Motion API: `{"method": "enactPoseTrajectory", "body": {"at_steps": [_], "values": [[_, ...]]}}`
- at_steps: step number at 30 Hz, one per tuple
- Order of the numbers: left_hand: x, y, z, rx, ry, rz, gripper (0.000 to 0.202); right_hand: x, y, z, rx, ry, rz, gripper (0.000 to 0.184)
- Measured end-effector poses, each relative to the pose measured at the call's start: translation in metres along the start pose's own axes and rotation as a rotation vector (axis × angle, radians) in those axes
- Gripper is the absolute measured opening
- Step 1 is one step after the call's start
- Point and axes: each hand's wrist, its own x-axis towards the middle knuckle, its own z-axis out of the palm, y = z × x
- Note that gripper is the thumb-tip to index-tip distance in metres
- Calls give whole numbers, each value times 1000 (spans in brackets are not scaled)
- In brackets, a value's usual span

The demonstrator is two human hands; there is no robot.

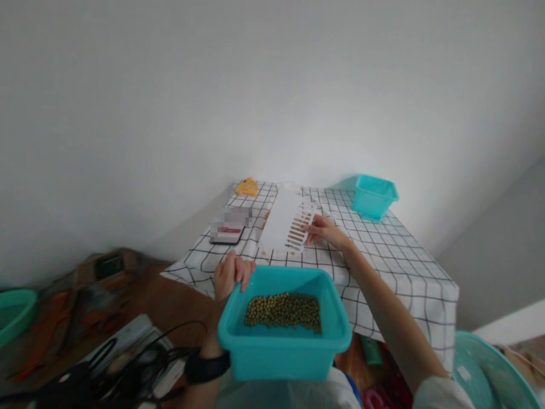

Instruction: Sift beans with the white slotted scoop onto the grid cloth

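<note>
My left hand [232,274] grips the far left rim of a teal plastic tub [284,347] held near my lap; a layer of small green-brown beans [284,311] covers its bottom. My right hand [322,229] reaches out over the small table and its fingers pinch the near edge of a white slotted tray [299,228] whose rows look brownish. That tray lies on a long white sheet [281,218] on the checked tablecloth [383,250].
A second, empty teal tub [374,195] stands at the table's far right. A dark phone-like slab [229,229] and an orange scrap [247,187] lie on the left. Cables and clutter [106,363] fill the floor at left; a teal basin [489,375] sits lower right.
</note>
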Motion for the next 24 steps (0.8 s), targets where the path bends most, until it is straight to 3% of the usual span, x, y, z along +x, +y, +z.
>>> {"method": "enactPoseTrajectory", "body": {"at_steps": [6, 14, 24], "values": [[0, 1, 0, 15, 22, -7, 49, -4, -7, 3, 42, -60, 32, 25], [3, -4, -1, -12, 24, -18, 55, -9, -9, 4, 92, -236, 71, 27], [-1, 3, 2, 26, 25, -17, 49, -12, -11, 1, 131, -214, 54, 26]]}}
